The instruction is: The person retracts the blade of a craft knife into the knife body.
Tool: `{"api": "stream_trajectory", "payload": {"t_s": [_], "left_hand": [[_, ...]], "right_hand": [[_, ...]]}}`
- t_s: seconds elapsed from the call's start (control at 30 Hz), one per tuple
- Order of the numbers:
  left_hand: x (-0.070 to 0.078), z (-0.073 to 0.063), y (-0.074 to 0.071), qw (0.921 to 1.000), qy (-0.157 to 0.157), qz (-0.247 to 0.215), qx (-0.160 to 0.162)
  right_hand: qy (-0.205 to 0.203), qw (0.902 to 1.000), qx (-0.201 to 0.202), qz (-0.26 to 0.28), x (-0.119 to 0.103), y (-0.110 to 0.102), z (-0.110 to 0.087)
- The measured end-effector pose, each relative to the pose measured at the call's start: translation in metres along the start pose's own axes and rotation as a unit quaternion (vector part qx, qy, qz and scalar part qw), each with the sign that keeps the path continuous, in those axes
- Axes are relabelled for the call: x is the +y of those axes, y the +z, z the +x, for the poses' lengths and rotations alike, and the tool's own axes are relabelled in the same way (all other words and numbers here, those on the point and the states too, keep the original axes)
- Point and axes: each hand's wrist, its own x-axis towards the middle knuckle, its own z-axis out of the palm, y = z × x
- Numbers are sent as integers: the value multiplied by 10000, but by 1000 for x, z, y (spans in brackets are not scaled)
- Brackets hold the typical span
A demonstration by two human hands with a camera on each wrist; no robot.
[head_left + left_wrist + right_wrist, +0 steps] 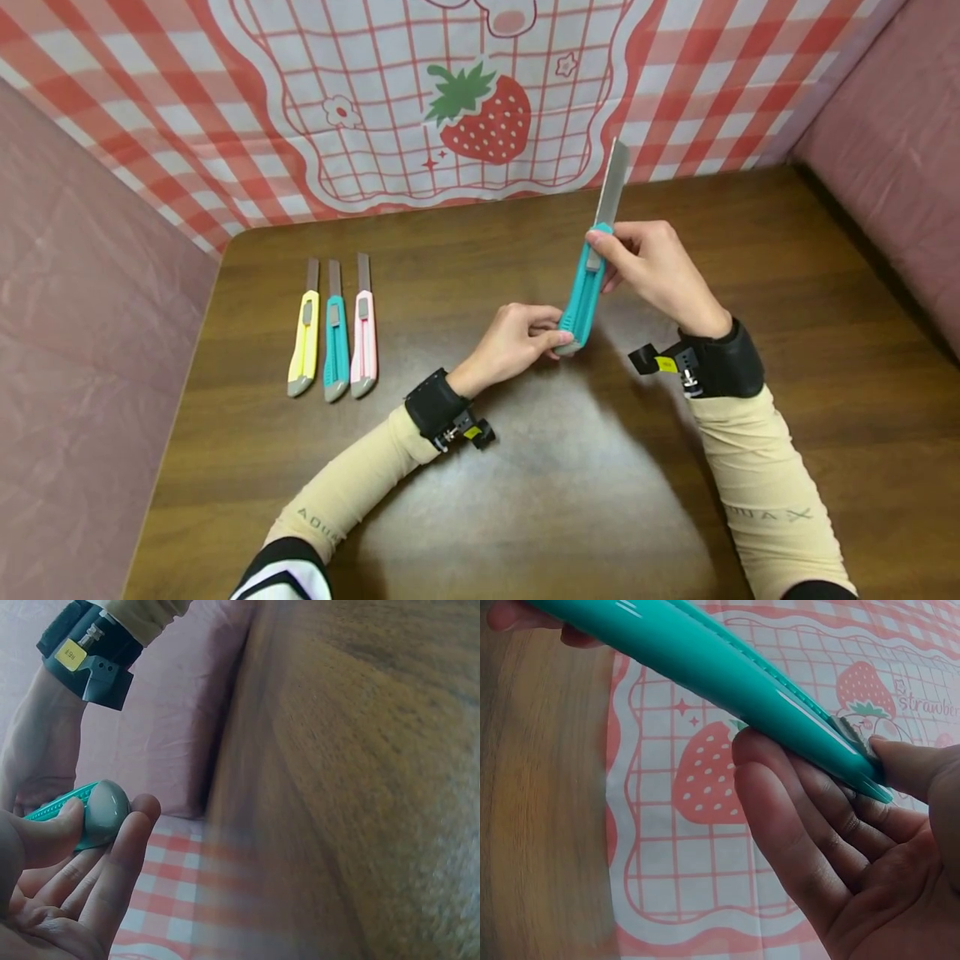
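Both hands hold one teal utility knife [582, 292] above the table, its long blade [612, 183] extended and pointing up and away. My left hand [513, 343] pinches the grey end cap [106, 814] between thumb and fingers. Near the blade end, my right hand [656, 271] grips the handle, with the thumb at the grey slider [855, 736] and the fingers beneath. To the left, three more utility knives lie side by side with blades out: a yellow one [303, 346], a teal one [336, 346] and a pink one [363, 346].
The brown wooden table [480, 500] ends at the back against a red checked cloth [390, 108] with a strawberry print. Pink fabric [885, 158] rises at the right and more pink fabric [82, 292] hangs at the left. Each wrist wears a black camera band [723, 362].
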Motion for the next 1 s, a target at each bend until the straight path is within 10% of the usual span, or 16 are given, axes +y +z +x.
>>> {"api": "stream_trajectory", "payload": {"t_s": [1.0], "left_hand": [[1, 0, -4, 9999, -100, -38, 18]], "right_hand": [[260, 9997, -5, 0, -2, 8, 2]]}}
